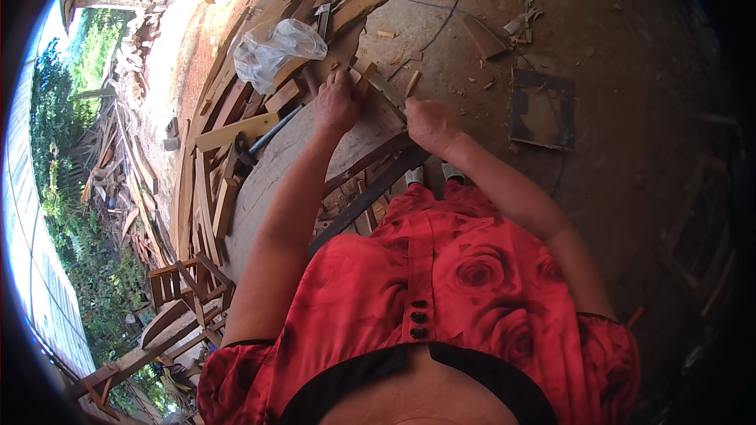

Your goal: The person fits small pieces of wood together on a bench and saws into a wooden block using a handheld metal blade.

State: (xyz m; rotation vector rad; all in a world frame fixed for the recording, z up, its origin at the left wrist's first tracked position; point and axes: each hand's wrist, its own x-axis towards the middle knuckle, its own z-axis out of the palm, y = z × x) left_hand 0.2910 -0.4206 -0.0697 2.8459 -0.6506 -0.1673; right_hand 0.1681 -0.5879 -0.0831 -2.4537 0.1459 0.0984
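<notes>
Both of my hands are over the far edge of a grey work surface (pixel 276 165). My left hand (pixel 337 102) is closed, its bent fingers against a small pale piece of wood (pixel 363 75). To its right, my right hand (pixel 433 122) is a fist, and a short tan wooden stick (pixel 413 83) pokes up from it. Between the hands runs a narrow, light-coloured strip (pixel 386 96), its right end meeting my right fist. Whether stick and strip are one tool, I cannot tell. The fingers hide what lies beneath them.
A crumpled clear plastic bag (pixel 277 53) lies on stacked boards beyond my left hand. Beside my left forearm rests a hammer with a blue handle (pixel 274 132), among wood offcuts (pixel 236 132). On the floor at right is a dark square panel (pixel 543 109); a cable (pixel 450 16) curves across behind.
</notes>
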